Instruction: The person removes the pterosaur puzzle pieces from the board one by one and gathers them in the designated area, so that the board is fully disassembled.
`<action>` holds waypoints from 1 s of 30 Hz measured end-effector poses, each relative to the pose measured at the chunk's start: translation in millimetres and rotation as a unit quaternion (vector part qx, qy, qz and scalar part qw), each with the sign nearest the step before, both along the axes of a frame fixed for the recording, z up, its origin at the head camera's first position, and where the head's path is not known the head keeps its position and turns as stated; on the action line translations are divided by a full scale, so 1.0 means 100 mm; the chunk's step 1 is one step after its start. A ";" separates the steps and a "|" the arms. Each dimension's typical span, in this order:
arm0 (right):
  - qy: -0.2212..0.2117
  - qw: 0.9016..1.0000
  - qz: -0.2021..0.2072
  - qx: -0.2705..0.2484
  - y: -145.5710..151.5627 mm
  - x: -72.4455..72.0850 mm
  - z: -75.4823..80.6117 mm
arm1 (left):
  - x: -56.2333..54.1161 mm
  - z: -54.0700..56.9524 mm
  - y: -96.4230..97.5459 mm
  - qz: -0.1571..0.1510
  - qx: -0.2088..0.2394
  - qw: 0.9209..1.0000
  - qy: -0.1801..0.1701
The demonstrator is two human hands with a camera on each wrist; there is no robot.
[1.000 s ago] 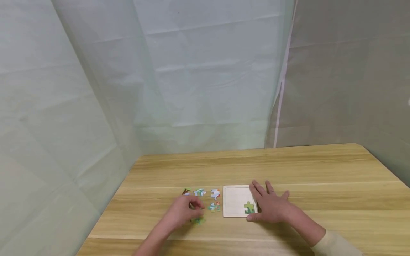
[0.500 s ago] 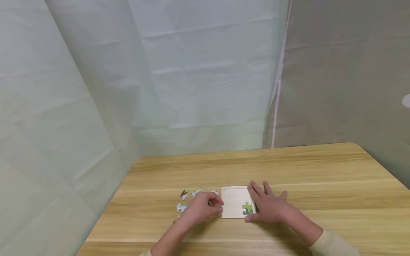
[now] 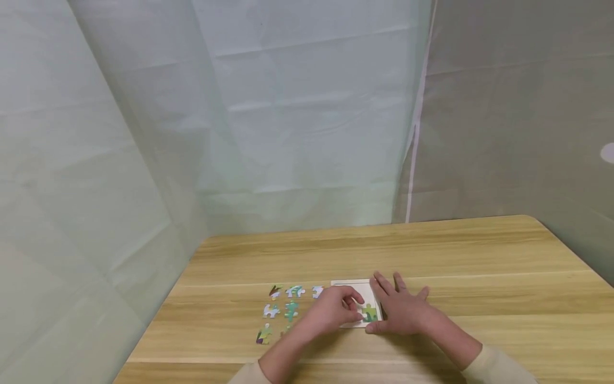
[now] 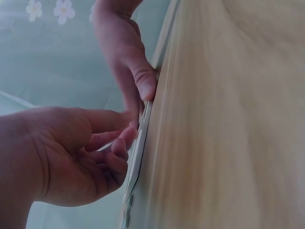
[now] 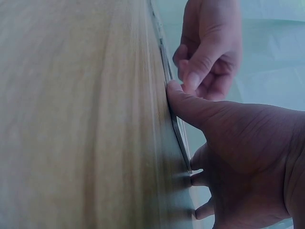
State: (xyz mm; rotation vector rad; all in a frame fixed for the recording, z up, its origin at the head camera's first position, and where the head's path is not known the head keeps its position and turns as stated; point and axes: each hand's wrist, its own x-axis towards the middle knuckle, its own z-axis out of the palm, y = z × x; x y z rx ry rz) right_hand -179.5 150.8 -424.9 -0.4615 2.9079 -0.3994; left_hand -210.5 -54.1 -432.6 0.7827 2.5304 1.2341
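A shallow square puzzle board (image 3: 342,282) lies on the table, one green puzzle piece (image 3: 370,313) seated in its near right corner. Over the board's middle is my left hand (image 3: 336,308), thumb and fingertips pinched together beside that piece. What they pinch looks like a puzzle piece, mostly hidden by the fingers. My right hand (image 3: 403,309) rests spread on the board's right side, its thumb at the near edge. Both hands meet close at the board's rim in the left wrist view, where my left hand (image 4: 71,155) has its outer fingers curled.
Left of the board, several loose puzzle pieces lie in rows, among them a green and purple piece (image 3: 264,335) and a blue-white piece (image 3: 271,311). My left forearm covers part of this group. A pale curtain (image 3: 307,133) hangs behind the wooden table (image 3: 455,256).
My left hand has moved right, from the loose pieces to over the board, uncovering pieces on the left. The right hand stays at the board's right side.
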 end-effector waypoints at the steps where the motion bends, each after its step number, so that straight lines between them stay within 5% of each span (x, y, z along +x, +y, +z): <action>1: 0.000 1.000 0.001 -0.001 0.00 0.00 0.00 | 0.00 0.00 0.02 0.000 -0.003 1.000 -0.002; 13: 0.003 1.000 0.002 0.002 0.00 0.01 0.01 | 0.04 0.01 0.14 -0.001 -0.052 0.999 0.003; 30: 0.005 1.000 -0.001 0.005 0.00 -0.01 0.00 | 0.00 0.04 0.17 0.037 0.001 0.999 0.007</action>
